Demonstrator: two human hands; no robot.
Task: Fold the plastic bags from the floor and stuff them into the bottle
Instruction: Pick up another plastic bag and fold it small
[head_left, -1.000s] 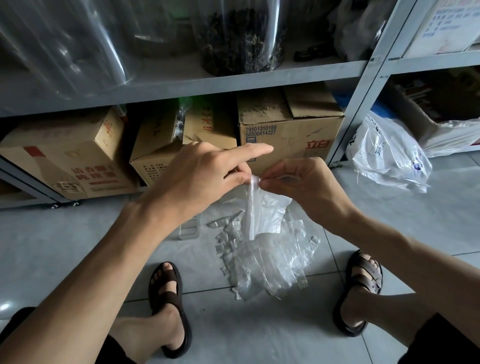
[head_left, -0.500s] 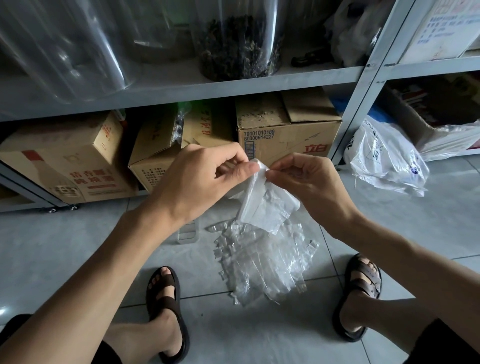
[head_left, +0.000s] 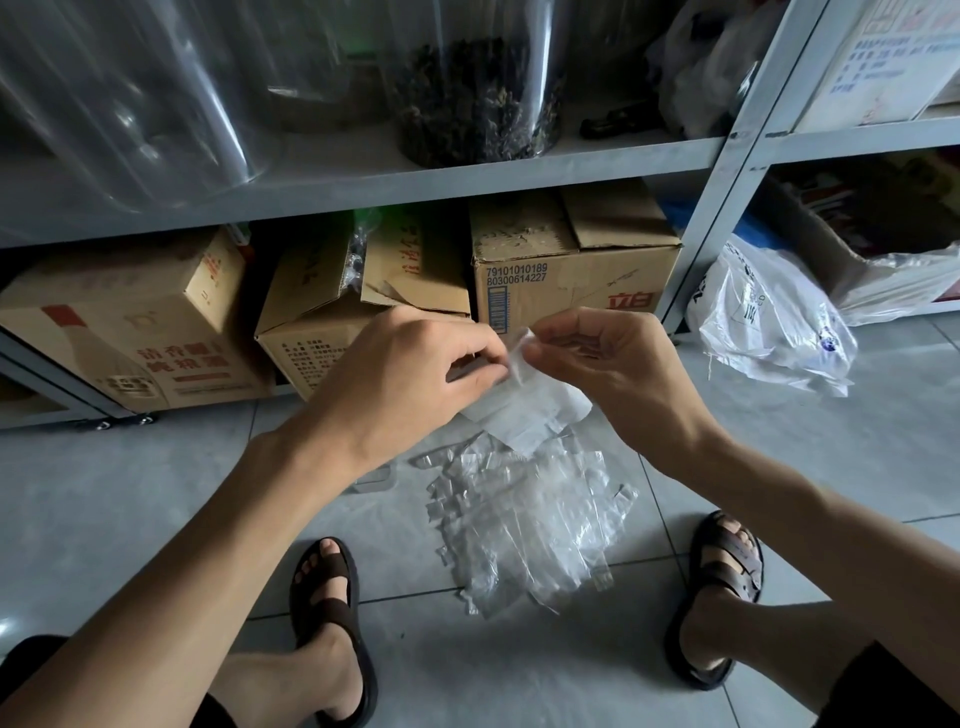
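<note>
While both hands are held up above the grey tiled floor (head_left: 519, 675), they meet on one small, cloudy-clear plastic bag (head_left: 530, 410). The left hand (head_left: 410, 374) pinches the bag's upper corner between thumb and curled fingers, knuckles turned towards the camera. The right hand (head_left: 613, 364) pinches the same top edge just beside it, fingertips almost touching those of the left. The rest of the bag hangs slack below the two grips, partly creased, with its lower edge dangling over the floor. Directly beneath it, between the person's feet, lies a heap of plastic bags (head_left: 524, 525), small and transparent, overlapping in a loose fan on the tiles. A small clear object (head_left: 375, 475) peeks out from under the left forearm at the heap's left edge; too little of it shows to tell what it is. The left foot wears a dark brown sandal (head_left: 324, 571), and the right foot a matching sandal (head_left: 727, 571), one on either side of the heap. Behind the hands stands a grey metal shelf (head_left: 415, 182) with cardboard boxes (head_left: 571, 280) packed under its lower board. On that board stand a clear jar (head_left: 478, 88) of dark dried material and large transparent cylinders (head_left: 130, 93). To the right, a white printed sack (head_left: 769, 322) slumps on the floor against the shelf post.
</note>
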